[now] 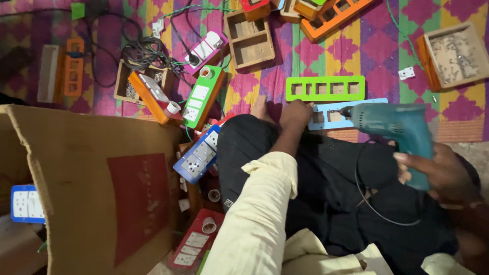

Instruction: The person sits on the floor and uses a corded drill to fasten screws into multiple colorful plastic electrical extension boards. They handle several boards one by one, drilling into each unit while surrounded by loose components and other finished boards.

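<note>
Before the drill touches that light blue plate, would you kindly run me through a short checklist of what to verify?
1. Left hand steadying the light blue plate: ok.
2. Right hand has a full grip on the teal drill: ok.
3. Drill tip over a plate hole: cannot tell, blurred.
4. Left fingers away from the tip: not ok, close.
5. Drill cord away from the plate: ok, looped over the lap.
6. Green plate apart from the blue one: ok.
</note>
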Motion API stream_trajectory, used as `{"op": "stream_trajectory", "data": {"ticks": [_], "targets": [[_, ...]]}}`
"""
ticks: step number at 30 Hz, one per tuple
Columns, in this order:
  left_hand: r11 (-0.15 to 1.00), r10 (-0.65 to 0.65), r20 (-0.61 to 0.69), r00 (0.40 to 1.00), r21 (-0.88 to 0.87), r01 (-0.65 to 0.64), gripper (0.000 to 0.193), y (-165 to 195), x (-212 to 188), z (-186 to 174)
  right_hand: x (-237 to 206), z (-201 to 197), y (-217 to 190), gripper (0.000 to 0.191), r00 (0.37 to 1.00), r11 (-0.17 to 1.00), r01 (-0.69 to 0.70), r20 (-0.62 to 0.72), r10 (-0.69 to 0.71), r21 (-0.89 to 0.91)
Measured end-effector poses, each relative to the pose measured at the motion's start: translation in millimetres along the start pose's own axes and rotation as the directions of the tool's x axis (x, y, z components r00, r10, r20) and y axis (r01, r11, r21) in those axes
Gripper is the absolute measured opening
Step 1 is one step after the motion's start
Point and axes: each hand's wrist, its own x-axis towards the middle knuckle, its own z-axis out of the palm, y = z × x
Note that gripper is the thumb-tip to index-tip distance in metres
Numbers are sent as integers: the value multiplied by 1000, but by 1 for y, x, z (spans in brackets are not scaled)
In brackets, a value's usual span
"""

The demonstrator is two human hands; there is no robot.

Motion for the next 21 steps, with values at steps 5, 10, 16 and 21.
{"op": "stream_trajectory", "data": {"ticks": [5, 10, 16, 21], "targets": [[990, -137, 34, 990, 21, 136, 48, 21, -36, -21, 18, 20, -46, 28, 997, 997, -56, 45, 59, -57], [989, -149, 88, 985, 11, 149, 50, 33, -45, -32, 27, 29, -74, 20, 994, 995, -64, 89, 70, -76], [988, -154, 96, 983, 5, 154, 44, 33, -43, -23, 29, 34, -84, 20, 995, 989, -73, 58, 81, -129], [987, -151, 77, 985, -36, 154, 40, 31, -40, -13, 27, 39, -87, 22, 995, 995, -24, 94, 34, -102]]}}
